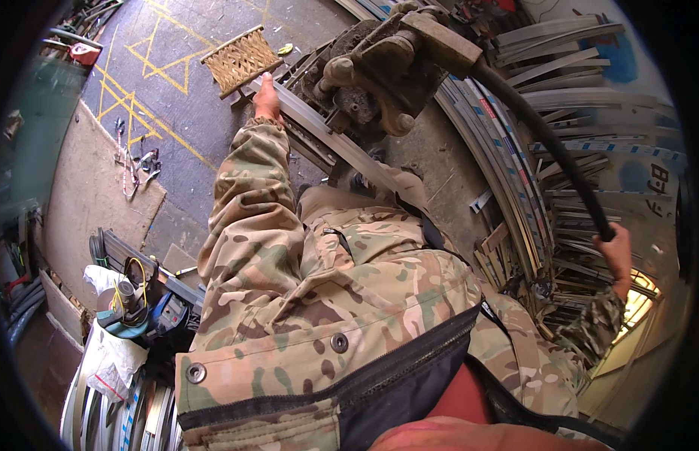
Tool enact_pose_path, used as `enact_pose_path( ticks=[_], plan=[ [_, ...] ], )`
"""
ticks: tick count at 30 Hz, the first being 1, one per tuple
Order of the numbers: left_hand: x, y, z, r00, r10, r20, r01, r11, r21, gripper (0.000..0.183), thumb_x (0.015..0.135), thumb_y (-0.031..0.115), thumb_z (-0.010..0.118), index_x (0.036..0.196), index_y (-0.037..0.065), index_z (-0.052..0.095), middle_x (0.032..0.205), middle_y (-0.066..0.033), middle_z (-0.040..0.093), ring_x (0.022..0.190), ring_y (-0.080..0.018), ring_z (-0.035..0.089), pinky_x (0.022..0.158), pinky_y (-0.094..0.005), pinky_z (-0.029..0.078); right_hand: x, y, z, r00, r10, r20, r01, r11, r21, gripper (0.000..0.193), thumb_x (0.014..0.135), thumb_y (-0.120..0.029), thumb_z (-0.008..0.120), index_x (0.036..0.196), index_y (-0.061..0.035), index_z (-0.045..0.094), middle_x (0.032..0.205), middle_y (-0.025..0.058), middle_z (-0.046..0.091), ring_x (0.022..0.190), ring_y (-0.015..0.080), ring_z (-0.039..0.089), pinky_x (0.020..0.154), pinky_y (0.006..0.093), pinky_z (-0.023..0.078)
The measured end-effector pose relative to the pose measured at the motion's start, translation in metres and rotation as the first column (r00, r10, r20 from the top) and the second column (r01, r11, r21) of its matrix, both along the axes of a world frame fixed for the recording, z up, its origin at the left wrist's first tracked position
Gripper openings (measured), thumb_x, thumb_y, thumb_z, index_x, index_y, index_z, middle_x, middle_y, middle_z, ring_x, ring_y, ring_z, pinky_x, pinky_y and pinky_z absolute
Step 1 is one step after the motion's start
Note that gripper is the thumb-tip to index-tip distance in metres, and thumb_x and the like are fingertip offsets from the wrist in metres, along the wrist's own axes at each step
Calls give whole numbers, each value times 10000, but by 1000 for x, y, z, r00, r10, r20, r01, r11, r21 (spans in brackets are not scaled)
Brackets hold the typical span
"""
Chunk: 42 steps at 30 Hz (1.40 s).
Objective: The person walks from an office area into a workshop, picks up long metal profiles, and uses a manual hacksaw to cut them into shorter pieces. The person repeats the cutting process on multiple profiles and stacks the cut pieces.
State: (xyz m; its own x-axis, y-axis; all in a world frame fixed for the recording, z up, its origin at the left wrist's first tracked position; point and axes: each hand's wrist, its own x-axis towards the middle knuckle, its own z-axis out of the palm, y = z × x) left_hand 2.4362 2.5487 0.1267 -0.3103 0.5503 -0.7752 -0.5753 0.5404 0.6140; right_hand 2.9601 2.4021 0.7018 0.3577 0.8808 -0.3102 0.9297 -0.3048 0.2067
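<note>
At the upper middle stands a greasy, dark metal machine (364, 98) with rounded knobs and a heavy block on top. A long, curved dark lever (549, 135) runs from that block down to the right. My right hand (615, 252) is closed around the lever's end. My left hand (267, 100), arm stretched forward, is closed on a long grey metal profile (327, 135), thumb on top. The profile slants down past the machine toward my body. What the left fingers do underneath is hidden. Just beyond that hand is a woven-top stool (241, 60).
Racks of long metal strips (567, 98) fill the right side, with more strips (492, 165) leaning behind the machine. Tangled straps (139, 165) lie on the floor at left. A tape roll (124, 297) and a blue tool (169, 312) sit at lower left. Yellow lines mark the floor.
</note>
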Motion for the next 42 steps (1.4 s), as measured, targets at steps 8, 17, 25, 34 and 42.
enact_pose_path(
  ticks=[8,17,25,34,42],
  plan=[
    [6,-3,13,999,-34,-16,35,999,38,826,849,623,535,1308,-59,457,1261,-202,538,1086,-288,547,915,-402,441,-35,21,80,974,130,184,-142,988,56,186,705,-68,642,749,0,475,637,28,402,618,109,388,562,286,347],
    [17,5,42,984,28,-176,-40,997,-65,794,835,531,601,1164,-188,530,1260,-296,541,1153,-309,556,950,-368,430,-38,-4,75,985,83,151,-89,995,34,155,714,-58,637,818,0,537,646,-6,440,611,98,426,563,269,366],
    [15,3,42,943,-15,-333,-50,981,-186,856,835,541,581,1174,-234,449,1278,-350,482,1192,-395,507,999,-393,399,-86,-93,-42,902,-327,-281,264,934,-239,246,686,-121,712,852,17,595,734,22,537,704,132,500,651,279,431],
    [11,10,23,955,-99,-281,30,970,-241,865,831,571,551,1180,-218,477,1280,-341,492,1176,-405,522,973,-402,420,-73,-128,-115,923,-252,-290,215,964,-155,252,719,-175,679,809,36,574,633,84,510,594,133,454,556,306,405],
    [10,2,13,942,-71,-329,26,990,-141,893,820,603,550,1149,-226,504,1269,-356,491,1212,-400,500,1001,-383,396,-59,-122,-123,922,-286,-261,218,940,-263,308,757,-206,725,922,32,620,712,125,610,665,153,511,622,340,448]
  ],
)
